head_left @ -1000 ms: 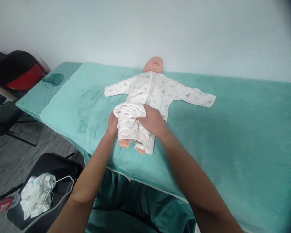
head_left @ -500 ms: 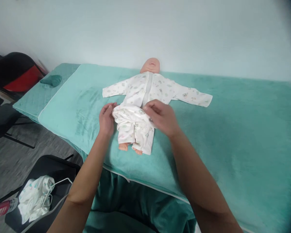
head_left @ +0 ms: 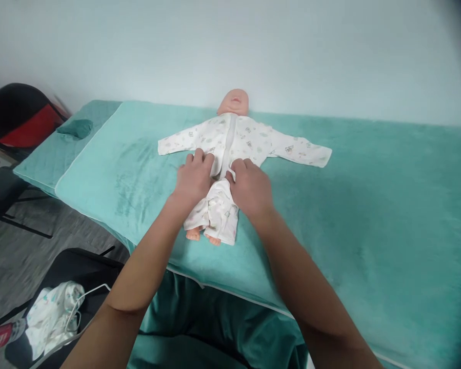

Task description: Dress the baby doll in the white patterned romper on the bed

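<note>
Pale wall: it runs plain behind the bed [head_left: 349,215], level with the doll's head end.
Teal bed cover: soft and plush; you stand at its near edge.
Black chairs: one with a red panel [head_left: 15,113] at the far left, another chair [head_left: 87,264] by your left arm, over grey flooring.
Doll [head_left: 234,105]: on its back on the bed, head near the wall, feet towards you.
Printed top [head_left: 249,133]: already on, both sleeves spread wide, a pale strip down its front.
Printed trousers [head_left: 224,215]: both legs are in, feet showing at the hems; the waist reaches the top, gathered, not yet lying smooth.
Your right hand [head_left: 251,187]: thumb and fingers pinched on the trousers' waist.
Your left hand [head_left: 195,177]: fingers curled over the opposite side; you cannot tell its grip.
White cloth [head_left: 53,312]: crumpled on the nearer chair, just beside a bottle [head_left: 1,335].
</note>
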{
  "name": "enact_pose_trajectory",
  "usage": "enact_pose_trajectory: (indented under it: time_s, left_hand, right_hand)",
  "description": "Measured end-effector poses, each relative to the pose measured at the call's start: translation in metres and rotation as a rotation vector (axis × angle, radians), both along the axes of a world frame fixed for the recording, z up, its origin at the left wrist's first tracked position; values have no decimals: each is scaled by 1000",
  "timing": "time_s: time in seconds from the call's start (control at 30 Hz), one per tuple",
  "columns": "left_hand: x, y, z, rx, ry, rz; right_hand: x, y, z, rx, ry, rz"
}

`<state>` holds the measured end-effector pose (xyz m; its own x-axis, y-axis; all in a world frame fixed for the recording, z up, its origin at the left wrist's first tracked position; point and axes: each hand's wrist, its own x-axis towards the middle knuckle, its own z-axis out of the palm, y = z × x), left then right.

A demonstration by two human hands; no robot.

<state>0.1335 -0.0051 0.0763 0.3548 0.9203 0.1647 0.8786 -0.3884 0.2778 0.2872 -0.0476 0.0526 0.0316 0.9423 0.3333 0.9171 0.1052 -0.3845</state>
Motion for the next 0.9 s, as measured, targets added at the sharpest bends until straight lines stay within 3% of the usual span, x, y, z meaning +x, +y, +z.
enact_pose_trajectory:
  time_s: [0.17, 0.27, 0.43, 0.57, 0.67, 0.77, 0.9]
  left_hand:
    - [7, 1, -7, 78, -310, 5]
    - [-2, 9, -9, 69, -456, 92]
    - [-55, 46, -27, 113, -997, 415]
    - [-94, 65, -55, 171, -959, 630]
    - [-98, 59, -67, 203, -964, 511]
    - [-91, 47, -67, -60, -991, 276]
    - [-91, 36, -60, -366, -989, 83]
  right_hand:
    - [6, 4, 1, 4, 163, -13]
    - [11, 7, 0, 27, 277, -13]
    - [16, 11, 0, -5, 476, -26]
    - [15, 10, -1, -22, 492, -16]
    - [14, 10, -1, -11, 491, -22]
    - [15, 11, -1, -18, 595, -45]
    - [23, 14, -2, -34, 961, -73]
